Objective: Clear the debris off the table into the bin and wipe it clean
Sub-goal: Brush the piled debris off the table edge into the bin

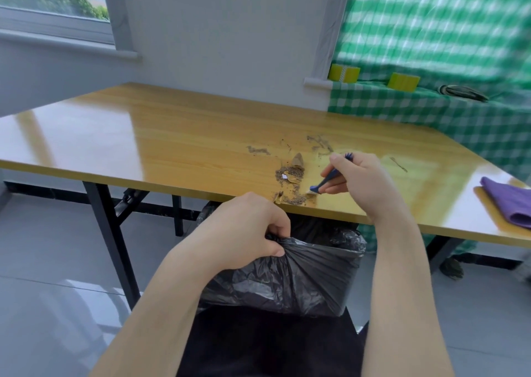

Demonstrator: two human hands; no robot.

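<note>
We log one purple cloth (508, 204), two yellow blocks (344, 73) behind. The left hand (244, 227) grips the bin liner (301, 276) and the right hand (362, 181) pinches one blue brush (330, 177) (debris (290, 175) alongside).

The left hand (244, 227) grips the black bin liner (296, 273) below the table (143, 135) edge; the right hand (359, 181) holds a blue brush (327, 180) (bristles down) beside gritty debris (290, 175).

From my remote feed I see the left forearm (161, 305) and the right forearm (402, 290), both bare from the lower edge of view up to the left grip (247, 227) and right grip (359, 181). Between them, plain black clothing (258, 345) covers the lap.
</note>
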